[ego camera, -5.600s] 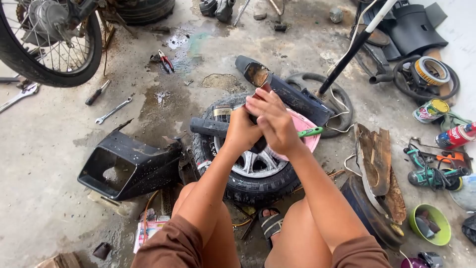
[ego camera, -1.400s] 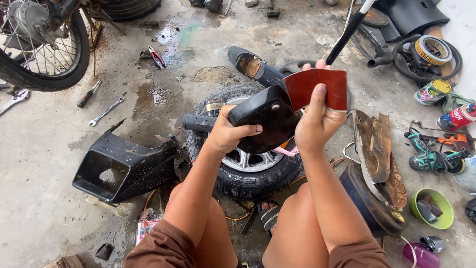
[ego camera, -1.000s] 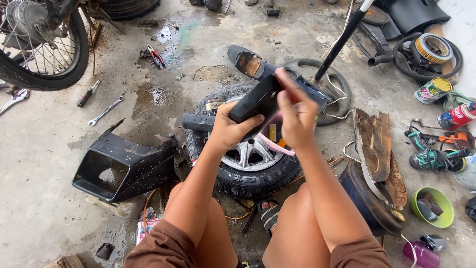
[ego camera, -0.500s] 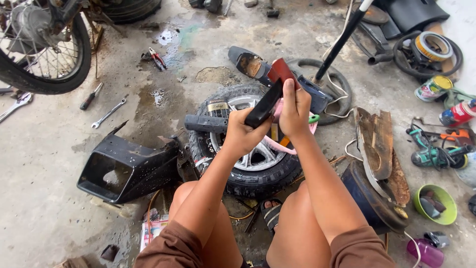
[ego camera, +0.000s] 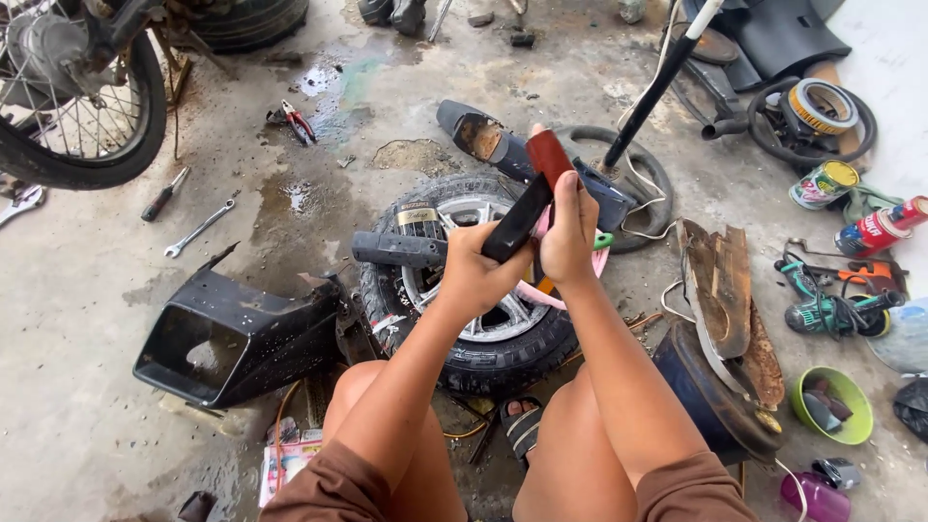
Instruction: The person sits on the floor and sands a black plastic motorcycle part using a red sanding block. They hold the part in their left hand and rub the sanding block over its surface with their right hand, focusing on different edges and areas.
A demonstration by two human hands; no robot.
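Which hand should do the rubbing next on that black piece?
Probably the right hand. It already presses the reddish-brown sheet against the upper end of the black part. The left hand is wrapped around the part lower down, above the tyre, steadying it.

Soft, even daylight fills the scene, brightest at the upper right, where the pale floor washes out almost to white. Shadows are faint and diffuse: a soft dark patch lies under the tyre and inside the black plastic cover. Wet patches on the concrete give a dull sheen without hard glare. The picture is sharp through the middle, and the hands show little motion blur. The wide lens bends lines near the edges, and the spoked wheel at the upper left looks stretched.
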